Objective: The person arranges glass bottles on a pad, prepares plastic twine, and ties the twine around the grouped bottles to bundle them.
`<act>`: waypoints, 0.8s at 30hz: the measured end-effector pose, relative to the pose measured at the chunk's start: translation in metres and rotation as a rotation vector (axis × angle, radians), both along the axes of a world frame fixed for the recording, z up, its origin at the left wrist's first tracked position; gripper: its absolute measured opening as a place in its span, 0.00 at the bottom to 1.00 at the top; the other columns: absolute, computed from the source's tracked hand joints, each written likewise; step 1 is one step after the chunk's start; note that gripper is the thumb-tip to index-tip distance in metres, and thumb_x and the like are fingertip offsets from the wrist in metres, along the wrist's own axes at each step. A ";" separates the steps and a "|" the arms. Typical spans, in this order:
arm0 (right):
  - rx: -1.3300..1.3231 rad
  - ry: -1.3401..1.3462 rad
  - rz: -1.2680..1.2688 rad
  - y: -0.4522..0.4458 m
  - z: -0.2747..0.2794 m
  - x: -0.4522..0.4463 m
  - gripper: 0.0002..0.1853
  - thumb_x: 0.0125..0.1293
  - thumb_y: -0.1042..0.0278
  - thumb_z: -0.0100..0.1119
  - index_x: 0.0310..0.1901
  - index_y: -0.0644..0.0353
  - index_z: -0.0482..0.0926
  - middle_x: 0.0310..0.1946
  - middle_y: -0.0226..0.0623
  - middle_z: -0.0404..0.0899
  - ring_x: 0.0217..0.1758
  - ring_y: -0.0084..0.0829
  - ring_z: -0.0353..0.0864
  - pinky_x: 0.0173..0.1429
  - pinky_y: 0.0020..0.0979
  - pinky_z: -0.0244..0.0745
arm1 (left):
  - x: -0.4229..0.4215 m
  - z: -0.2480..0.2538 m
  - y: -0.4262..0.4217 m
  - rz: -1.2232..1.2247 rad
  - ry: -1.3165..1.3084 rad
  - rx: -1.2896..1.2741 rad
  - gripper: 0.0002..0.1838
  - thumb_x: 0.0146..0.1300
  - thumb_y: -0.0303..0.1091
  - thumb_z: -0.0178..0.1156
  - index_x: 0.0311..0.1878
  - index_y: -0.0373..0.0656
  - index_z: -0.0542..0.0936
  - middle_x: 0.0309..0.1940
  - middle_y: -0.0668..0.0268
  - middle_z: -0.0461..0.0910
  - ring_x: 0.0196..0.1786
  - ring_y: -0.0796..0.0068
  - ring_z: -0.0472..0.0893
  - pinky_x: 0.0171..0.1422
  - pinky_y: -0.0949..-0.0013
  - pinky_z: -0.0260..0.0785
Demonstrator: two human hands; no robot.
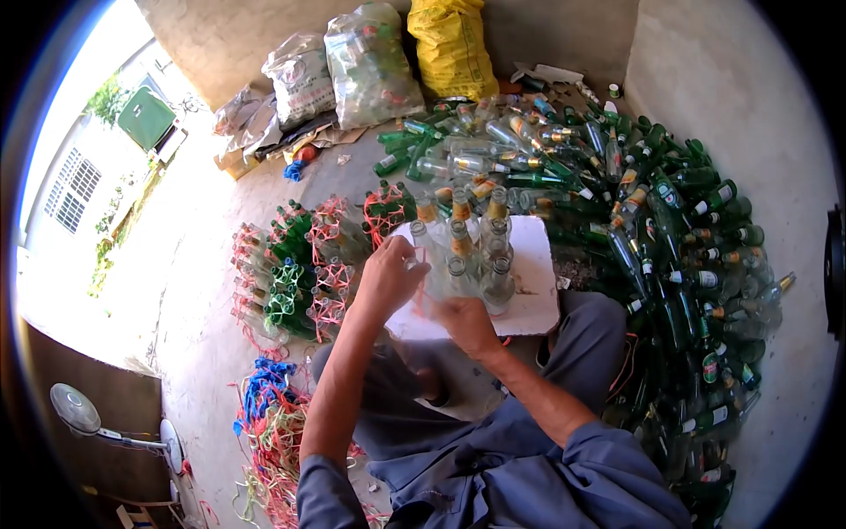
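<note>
Several clear glass bottles (498,286) stand upright in a tight cluster on a white board (533,256) in front of me; some carry orange and gold neck labels. My left hand (389,275) is at the cluster's left side, fingers pinched on a pink plastic string (420,275). My right hand (467,324) is lower, at the board's near edge, its fingers curled around the lower part of that string and smeared by motion. Part of the string is blurred between the hands.
Bottle bundles tied with pink and green string (300,264) stand to the left. A tangled heap of coloured strings (273,432) lies nearer me. Loose bottles (670,256) pile along the right wall. Filled sacks (370,70) and a yellow sack (451,48) stand behind; a fan (77,408) is lower left.
</note>
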State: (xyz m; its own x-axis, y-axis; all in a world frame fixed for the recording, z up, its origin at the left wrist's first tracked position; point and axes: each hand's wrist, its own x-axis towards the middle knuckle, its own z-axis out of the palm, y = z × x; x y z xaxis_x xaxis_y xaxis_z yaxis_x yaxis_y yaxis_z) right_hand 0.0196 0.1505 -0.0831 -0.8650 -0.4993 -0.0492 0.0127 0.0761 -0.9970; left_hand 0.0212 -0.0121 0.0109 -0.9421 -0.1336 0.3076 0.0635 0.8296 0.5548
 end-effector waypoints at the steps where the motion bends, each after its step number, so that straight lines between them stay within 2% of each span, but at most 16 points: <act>1: -0.019 0.007 -0.007 0.003 0.002 0.001 0.18 0.66 0.62 0.54 0.29 0.69 0.83 0.16 0.42 0.76 0.22 0.25 0.74 0.31 0.32 0.69 | -0.002 -0.006 -0.002 -0.002 0.063 0.028 0.13 0.50 0.35 0.69 0.32 0.38 0.76 0.31 0.57 0.77 0.39 0.53 0.80 0.43 0.58 0.71; 3: -0.054 0.019 -0.018 0.013 0.006 0.006 0.17 0.65 0.63 0.54 0.27 0.70 0.82 0.16 0.42 0.76 0.22 0.26 0.74 0.32 0.32 0.69 | -0.001 -0.010 -0.002 0.024 0.021 0.135 0.12 0.50 0.34 0.68 0.31 0.37 0.77 0.30 0.59 0.78 0.36 0.59 0.80 0.42 0.61 0.71; 6: -0.134 -0.017 -0.046 0.023 0.004 0.011 0.15 0.65 0.67 0.57 0.22 0.67 0.79 0.17 0.21 0.71 0.22 0.14 0.64 0.27 0.22 0.60 | -0.004 -0.018 -0.008 0.036 -0.065 0.383 0.12 0.50 0.34 0.68 0.30 0.36 0.79 0.28 0.62 0.79 0.33 0.69 0.79 0.40 0.66 0.70; 7: -0.127 0.009 -0.017 0.027 0.008 0.013 0.15 0.64 0.67 0.56 0.23 0.68 0.79 0.17 0.29 0.73 0.22 0.19 0.68 0.29 0.26 0.64 | -0.005 -0.020 -0.011 0.034 -0.097 0.479 0.12 0.50 0.35 0.68 0.30 0.36 0.80 0.27 0.63 0.79 0.32 0.72 0.78 0.39 0.67 0.69; 9: -0.112 0.060 0.037 0.038 0.027 0.020 0.15 0.63 0.66 0.54 0.26 0.71 0.79 0.18 0.44 0.77 0.23 0.29 0.76 0.34 0.34 0.70 | -0.008 -0.022 -0.015 0.029 -0.120 0.473 0.13 0.51 0.36 0.68 0.32 0.36 0.81 0.27 0.64 0.79 0.32 0.76 0.78 0.38 0.68 0.69; 12: -0.239 0.199 0.111 0.035 0.057 0.032 0.13 0.63 0.68 0.56 0.25 0.70 0.77 0.18 0.44 0.76 0.21 0.32 0.75 0.32 0.34 0.70 | -0.010 -0.029 -0.015 0.013 -0.089 0.465 0.14 0.52 0.38 0.67 0.34 0.35 0.82 0.26 0.64 0.79 0.31 0.77 0.78 0.38 0.69 0.70; 16: -0.138 0.589 0.188 0.013 0.063 0.038 0.10 0.59 0.71 0.58 0.23 0.65 0.75 0.19 0.44 0.76 0.22 0.41 0.78 0.31 0.38 0.73 | -0.007 -0.022 -0.010 0.039 -0.197 0.497 0.16 0.53 0.41 0.66 0.36 0.35 0.82 0.27 0.61 0.80 0.31 0.74 0.79 0.39 0.68 0.70; 18: -0.074 0.791 0.235 -0.006 0.058 0.044 0.09 0.57 0.72 0.59 0.21 0.63 0.75 0.20 0.43 0.77 0.23 0.45 0.79 0.31 0.41 0.74 | -0.009 -0.034 -0.016 0.010 -0.209 0.453 0.16 0.57 0.42 0.63 0.39 0.36 0.83 0.29 0.60 0.81 0.35 0.74 0.79 0.42 0.68 0.70; 20: 0.019 0.826 0.287 -0.025 0.045 0.046 0.08 0.55 0.68 0.59 0.21 0.60 0.78 0.19 0.44 0.78 0.24 0.48 0.80 0.32 0.44 0.76 | -0.011 -0.041 -0.018 -0.014 -0.231 0.426 0.16 0.59 0.41 0.61 0.41 0.36 0.83 0.30 0.61 0.81 0.38 0.75 0.79 0.45 0.68 0.70; 23: 0.168 0.897 0.392 -0.045 0.026 0.045 0.10 0.56 0.64 0.58 0.21 0.59 0.79 0.18 0.45 0.77 0.23 0.48 0.80 0.33 0.45 0.77 | -0.010 -0.040 -0.015 -0.199 -0.177 0.665 0.15 0.64 0.41 0.60 0.46 0.39 0.81 0.35 0.74 0.79 0.36 0.87 0.70 0.42 0.77 0.63; 24: 0.192 0.906 0.417 -0.051 0.020 0.045 0.12 0.56 0.62 0.57 0.21 0.59 0.79 0.17 0.45 0.77 0.23 0.48 0.80 0.33 0.46 0.77 | -0.009 -0.036 -0.014 -0.213 -0.205 0.702 0.15 0.64 0.40 0.59 0.46 0.39 0.81 0.37 0.74 0.79 0.36 0.87 0.69 0.42 0.77 0.63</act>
